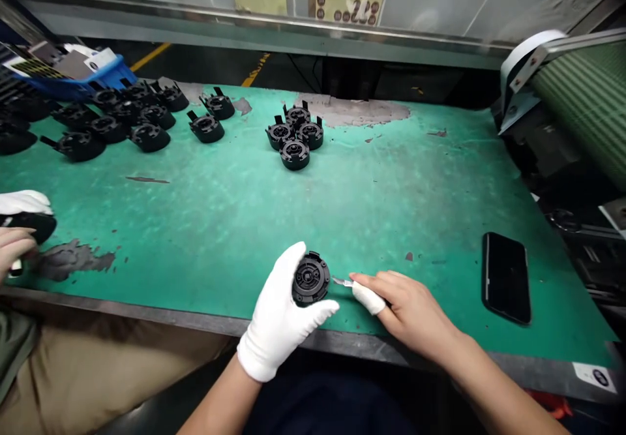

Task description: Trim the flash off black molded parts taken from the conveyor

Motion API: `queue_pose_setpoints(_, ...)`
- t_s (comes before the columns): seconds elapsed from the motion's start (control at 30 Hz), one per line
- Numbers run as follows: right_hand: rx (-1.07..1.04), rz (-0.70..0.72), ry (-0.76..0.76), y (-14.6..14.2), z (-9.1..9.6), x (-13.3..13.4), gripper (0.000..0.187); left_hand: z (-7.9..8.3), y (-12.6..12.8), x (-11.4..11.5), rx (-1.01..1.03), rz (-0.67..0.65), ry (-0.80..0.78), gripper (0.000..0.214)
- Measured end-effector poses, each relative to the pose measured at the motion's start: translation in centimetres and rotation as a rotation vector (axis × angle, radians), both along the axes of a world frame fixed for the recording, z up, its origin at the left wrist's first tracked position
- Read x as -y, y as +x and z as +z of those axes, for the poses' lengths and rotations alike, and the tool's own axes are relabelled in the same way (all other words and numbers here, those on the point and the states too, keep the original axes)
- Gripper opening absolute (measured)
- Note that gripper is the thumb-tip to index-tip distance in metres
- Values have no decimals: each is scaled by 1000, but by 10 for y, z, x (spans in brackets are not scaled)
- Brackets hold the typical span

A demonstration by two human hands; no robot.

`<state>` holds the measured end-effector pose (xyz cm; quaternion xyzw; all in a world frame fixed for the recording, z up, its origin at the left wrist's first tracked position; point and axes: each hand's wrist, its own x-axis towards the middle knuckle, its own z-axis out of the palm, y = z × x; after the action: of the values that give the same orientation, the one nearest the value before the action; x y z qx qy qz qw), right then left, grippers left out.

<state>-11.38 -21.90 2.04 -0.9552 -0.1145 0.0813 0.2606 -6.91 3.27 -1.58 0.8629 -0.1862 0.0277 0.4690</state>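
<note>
My left hand point(278, 317), in a white glove, is closed round a round black plastic part point(311, 279) and holds it just above the near edge of the green mat point(381, 194). My right hand point(408, 308) is bare, with white tape on the forefinger. It pinches a small metal blade point(342, 282) whose tip points at the part's right rim. A cluster of several finished-looking black parts point(294, 136) sits at mid-table, farther back.
Many more black parts point(117, 122) lie at the back left beside a blue bin point(73, 73). A black phone point(506, 277) lies flat at the right. A co-worker's hands point(17, 226) work at the left edge. A green conveyor belt point(581, 96) runs at the far right.
</note>
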Motion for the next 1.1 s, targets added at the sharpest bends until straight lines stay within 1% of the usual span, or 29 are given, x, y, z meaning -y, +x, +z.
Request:
queue_pose_setpoints(0.13,28,135,-190,18,1,1,40,-2,0,5,-5,50,28,87)
queue_pose_setpoints(0.3,66,234,-349,35,11,7,46,-1,4,6,45,61,51,82)
queue_pose_setpoints(0.43,95,240,-403,50,19,4,44,1,5,8,69,59,61,78)
queue_pose_setpoints(0.53,83,258,-368,57,21,8,42,-1,5,8,80,60,62,78)
queue_pose_setpoints(0.6,66,229,-280,56,20,14,41,-3,5,9,93,60,59,78)
queue_pose_setpoints(0.63,58,195,-206,53,19,17,39,-4,5,9,99,61,55,78)
queue_pose_setpoints(0.73,1,28,84,39,13,17,36,1,8,8,67,72,24,80)
queue_pose_setpoints(0.77,-44,-21,189,31,10,13,40,5,10,7,24,78,0,80)
queue_pose_setpoints(0.83,-153,-70,395,13,3,-3,58,19,13,4,-130,49,-64,77)
queue_pose_setpoints(0.87,-192,-67,492,4,-1,-13,68,26,13,1,-231,0,-98,72)
queue_pose_setpoints(0.9,-213,-60,586,-7,-5,-25,74,33,11,-1,-323,-65,-127,63)
queue_pose_setpoints(0.93,-221,-65,675,-17,-10,-37,75,39,8,-4,-396,-137,-147,52)
queue_pose_setpoints(0.97,-224,-97,755,-27,-14,-49,71,43,3,-6,-437,-192,-155,46)
queue_pose_setpoints(1.0,-229,-158,827,-37,-18,-60,65,45,-4,-8,-449,-225,-152,45)
queue_pose_setpoints(1.03,-243,-234,895,-46,-21,-70,57,44,-13,-10,-432,-237,-135,45)
queue_pose_setpoints(1.1,-284,-380,1019,-64,-27,-86,44,35,-31,-10,-333,-211,-76,45)
